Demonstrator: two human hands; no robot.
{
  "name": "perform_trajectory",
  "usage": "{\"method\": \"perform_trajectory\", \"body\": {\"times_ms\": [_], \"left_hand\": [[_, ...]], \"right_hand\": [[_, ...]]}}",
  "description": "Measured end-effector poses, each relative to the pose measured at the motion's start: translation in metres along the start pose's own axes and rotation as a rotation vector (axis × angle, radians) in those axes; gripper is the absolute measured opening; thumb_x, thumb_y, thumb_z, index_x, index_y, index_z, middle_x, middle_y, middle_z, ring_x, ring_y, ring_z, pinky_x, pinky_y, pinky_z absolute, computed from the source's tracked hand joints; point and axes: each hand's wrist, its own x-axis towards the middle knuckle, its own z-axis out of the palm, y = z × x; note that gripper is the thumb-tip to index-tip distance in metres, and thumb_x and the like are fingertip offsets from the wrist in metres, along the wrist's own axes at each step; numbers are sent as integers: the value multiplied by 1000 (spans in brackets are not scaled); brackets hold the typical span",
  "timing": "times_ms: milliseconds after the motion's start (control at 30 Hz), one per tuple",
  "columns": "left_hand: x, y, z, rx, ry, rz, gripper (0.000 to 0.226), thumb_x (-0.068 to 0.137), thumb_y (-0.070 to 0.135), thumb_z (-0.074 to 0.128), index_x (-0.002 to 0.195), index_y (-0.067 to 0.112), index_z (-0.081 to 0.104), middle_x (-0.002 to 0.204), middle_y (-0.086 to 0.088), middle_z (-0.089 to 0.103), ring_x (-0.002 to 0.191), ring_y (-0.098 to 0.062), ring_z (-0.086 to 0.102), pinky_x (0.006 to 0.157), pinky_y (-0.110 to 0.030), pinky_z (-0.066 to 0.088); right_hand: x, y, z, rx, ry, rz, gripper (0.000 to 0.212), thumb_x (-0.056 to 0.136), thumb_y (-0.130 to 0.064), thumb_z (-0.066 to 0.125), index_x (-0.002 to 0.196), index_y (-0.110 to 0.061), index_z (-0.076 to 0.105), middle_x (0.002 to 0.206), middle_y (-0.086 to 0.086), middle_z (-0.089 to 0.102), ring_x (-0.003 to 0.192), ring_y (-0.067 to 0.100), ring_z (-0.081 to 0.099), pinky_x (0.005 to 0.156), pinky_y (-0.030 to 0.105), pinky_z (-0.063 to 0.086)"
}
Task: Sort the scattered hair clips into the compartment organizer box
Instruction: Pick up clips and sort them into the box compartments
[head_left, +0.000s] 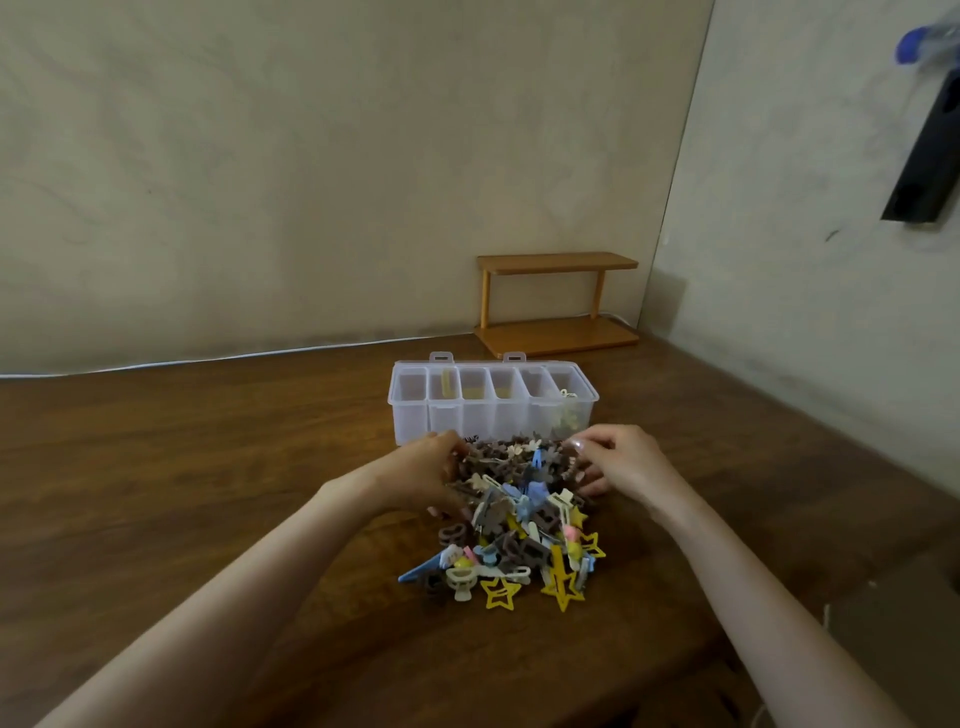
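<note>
the left hand (421, 475) and right hand (621, 462) curl their fingers into the hair clips (519, 525) heaped between them, likely picking; whether either pinches one i cannot tell. the organizer box (410, 421) sits open just beyond, handy for drops.

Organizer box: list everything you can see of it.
The box is translucent whitish plastic, long, open-topped, with six compartments in a row. Two small tabs stick up at its far rim. It stands upright on the wooden table, long side toward the camera. A yellow clip stands in the second compartment from the left; pale clips lie in the rightmost. The clip pile reaches its front wall.
</note>
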Motion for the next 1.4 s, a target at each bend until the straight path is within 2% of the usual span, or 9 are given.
{"method": "perform_trajectory", "body": {"times_ms": [133,200,300,400,633,900,1067,1267,1400], "left_hand": [[-16,0,-11,125,118,14,58,77,29,72,126,18,43,125,-1,47,109,-14,49,92,-25,44],[-27,0,-19,147,121,22,46,77,33,71,114,20,47,116,2,50,100,-11,50,84,-19,44],[-46,-1,-23,145,-174,12,41,72,36,75,100,25,48,106,8,49,94,-8,51,73,-15,45],[-56,-4,-15,174,-343,34,39,70,38,77,98,29,52,108,13,41,101,-9,48,82,-22,48],[-43,-5,6,166,-65,184,25,76,33,72,86,26,50,97,11,43,84,-6,47,68,-14,40],[-42,5,15,266,332,423,29,83,30,58,109,34,46,111,15,41,104,-3,38,87,-18,33],[-54,31,32,207,111,608,33,78,58,56,106,41,52,110,15,38,106,-4,33,93,-18,34],[-51,31,50,246,183,674,19,85,41,61,100,29,60,108,9,41,102,-6,34,91,-25,37],[-45,24,46,177,205,614,14,82,37,65,94,29,63,102,10,44,95,0,36,82,-11,34]], "right_hand": [[-3,7,-8,-25,67,-136,16,92,-12,56,100,-21,66,98,2,64,84,13,65,63,21,56],[-4,8,-10,-66,90,-213,15,91,-12,59,96,-25,66,96,-3,65,83,11,64,61,20,55],[-4,7,-7,-84,96,-296,15,90,-13,60,95,-24,68,94,-8,66,82,8,63,60,18,53],[-2,8,1,-88,128,-361,14,89,-15,61,97,-21,71,94,-10,67,83,5,62,66,18,51],[2,17,10,-44,149,-367,14,88,-13,62,94,-21,72,94,-10,68,88,2,61,75,15,48],[3,25,7,-74,178,-376,17,88,-13,62,88,-28,70,96,-8,66,91,2,59,75,15,45],[2,25,9,-68,152,-401,13,87,-13,64,91,-22,72,97,-8,66,88,1,60,71,12,47],[-4,22,11,-120,118,-489,13,83,-14,67,90,-24,73,94,-12,64,97,4,52,81,18,45],[-5,21,13,-157,51,-565,11,80,-20,68,89,-25,72,100,-12,62,104,4,47,89,20,37]]}}
